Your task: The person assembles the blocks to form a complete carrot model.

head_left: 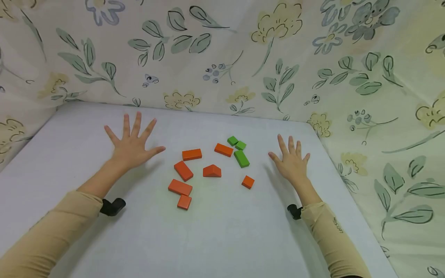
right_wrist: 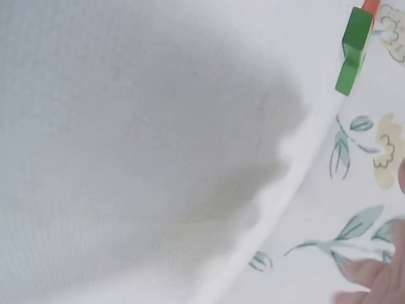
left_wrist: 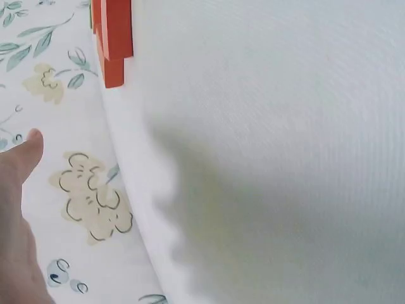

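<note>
While the left hand point(head_left: 130, 150) is held above the white table point(head_left: 222, 243), its 5 fingers are straight and spread wide – it has hold of nothing. Behind it come a beige sleeve point(head_left: 57, 227) and a black wrist piece point(head_left: 112, 207).

To the right of this hand lie 4 orange blocks, well apart from the fingers: an upper orange block point(head_left: 192, 155), a slanted orange block point(head_left: 183, 171), a lower orange block point(head_left: 180, 187) and a small orange block point(head_left: 184, 202). The last 2 lie close together; if they touch, I cannot tell. Next is a roof-shaped orange block point(head_left: 212, 171), and above it, to the right, a tilted orange block point(head_left: 223, 150). Near this lie 2 small green blocks point(head_left: 232, 141) and a longer green block point(head_left: 241, 158). Further right lies an orange cube point(head_left: 248, 182), apart from the others.

Finally, the right hand point(head_left: 291, 162) is also above the table, its fingers extended and spread, holding nothing – the green blocks are nearest to it. Flowered cloth point(head_left: 229, 42) rises behind the table.
</note>
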A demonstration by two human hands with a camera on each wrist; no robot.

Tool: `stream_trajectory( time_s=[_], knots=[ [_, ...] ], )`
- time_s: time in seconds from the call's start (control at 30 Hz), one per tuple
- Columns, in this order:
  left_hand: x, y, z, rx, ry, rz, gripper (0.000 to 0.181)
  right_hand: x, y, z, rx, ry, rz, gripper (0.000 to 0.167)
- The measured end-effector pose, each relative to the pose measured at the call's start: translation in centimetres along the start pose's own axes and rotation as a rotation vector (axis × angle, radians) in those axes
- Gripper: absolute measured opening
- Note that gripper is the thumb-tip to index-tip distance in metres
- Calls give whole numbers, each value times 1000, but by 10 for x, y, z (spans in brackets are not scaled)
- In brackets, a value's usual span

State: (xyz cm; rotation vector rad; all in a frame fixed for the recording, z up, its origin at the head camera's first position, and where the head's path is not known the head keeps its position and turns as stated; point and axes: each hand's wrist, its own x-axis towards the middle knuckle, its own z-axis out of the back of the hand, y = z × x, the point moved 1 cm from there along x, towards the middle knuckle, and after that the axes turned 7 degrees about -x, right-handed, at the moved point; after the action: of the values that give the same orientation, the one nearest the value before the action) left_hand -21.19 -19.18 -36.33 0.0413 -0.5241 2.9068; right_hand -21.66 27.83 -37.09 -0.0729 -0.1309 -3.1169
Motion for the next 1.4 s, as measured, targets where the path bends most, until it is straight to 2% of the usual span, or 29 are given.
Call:
stream_trajectory(
  time_s=[0.17, 0.2, 0.27, 0.43, 0.57, 0.7, 0.9, 1.03, 1.17, 1.27, 1.4],
  knots=[
    [-3, -23, -8, -194, 255, 15, 102, -6, 7, 4, 20, -7, -25, 59],
    [-5, -28, -10, -221, 289, 13, 102, -7, 9, 5, 33, -12, -27, 55],
    [-7, -39, -15, -254, 317, 17, 96, -10, 13, 7, 68, -23, -17, 47],
    [-11, -57, -33, -261, 248, 67, 81, -16, 25, 10, 183, -47, 29, 36],
    [-15, -63, -43, -248, 182, 106, 80, -22, 37, 10, 273, -29, 60, 32],
    [-17, -67, -49, -212, 156, 128, 81, -28, 45, 11, 348, -1, 89, 30],
    [-15, -71, -55, -188, 152, 87, 73, -32, 53, 10, 361, 38, 120, 29],
    [-12, -71, -57, -245, 158, 37, 71, -35, 58, 9, 376, 88, 155, 30],
    [-7, -64, -60, -353, 187, -15, 70, -38, 67, 7, 404, 156, 270, 29],
    [-3, -57, -62, -422, 230, -37, 69, -40, 77, 4, 429, 205, 405, 28],
    [3, -51, -63, -471, 288, -34, 69, -38, 94, 0, 470, 253, 590, 27]
  ],
)
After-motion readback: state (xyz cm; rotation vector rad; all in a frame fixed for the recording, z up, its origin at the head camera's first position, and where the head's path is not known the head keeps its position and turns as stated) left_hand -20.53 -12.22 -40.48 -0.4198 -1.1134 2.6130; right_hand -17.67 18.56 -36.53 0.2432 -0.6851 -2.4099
